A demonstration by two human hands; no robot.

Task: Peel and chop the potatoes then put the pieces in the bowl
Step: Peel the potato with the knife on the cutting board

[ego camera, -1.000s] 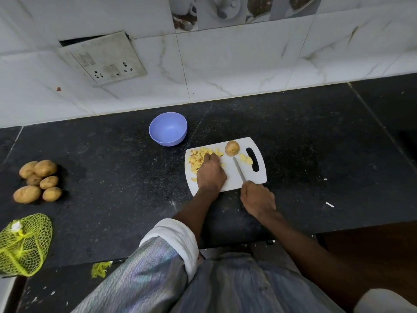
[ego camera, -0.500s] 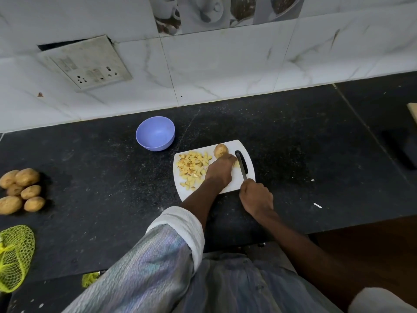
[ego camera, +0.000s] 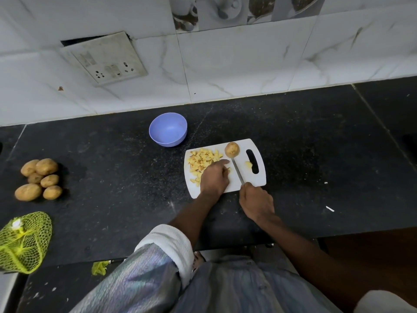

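yellow mesh bag (ego camera: 23, 241) counter's left edge | socket plate (ego camera: 106, 57) wall, hanging loose | black counter (ego camera: 316, 143)

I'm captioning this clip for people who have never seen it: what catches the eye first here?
The white cutting board on the black counter, with a pile of yellow potato pieces on its left part. The left hand rests by the pile while the right hand holds a knife pointing toward a whole potato at the board's far edge. Behind sits an empty purple bowl; far left, a cluster of unpeeled potatoes.
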